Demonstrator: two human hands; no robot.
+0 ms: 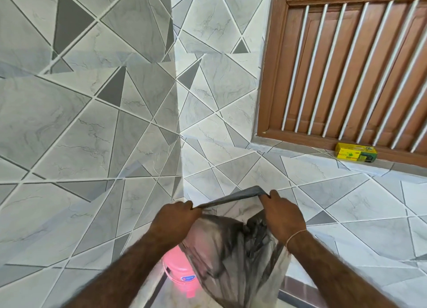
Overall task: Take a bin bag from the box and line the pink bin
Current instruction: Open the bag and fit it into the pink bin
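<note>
The pink bin [179,275] stands low on the floor, partly hidden behind a thin grey bin bag [233,252] hanging in front of it. The left hand [173,217] and right hand [283,213] each pinch the bag's top edge, stretching it taut between them. Farther off, the yellow-green box [355,155] sits on the tiled ledge [312,156] below the wooden window [346,65]

Left hand [173,217]: low in the middle, fingers pinched tight.
Right hand [282,213]: just right of it, a closed fist.
</note>
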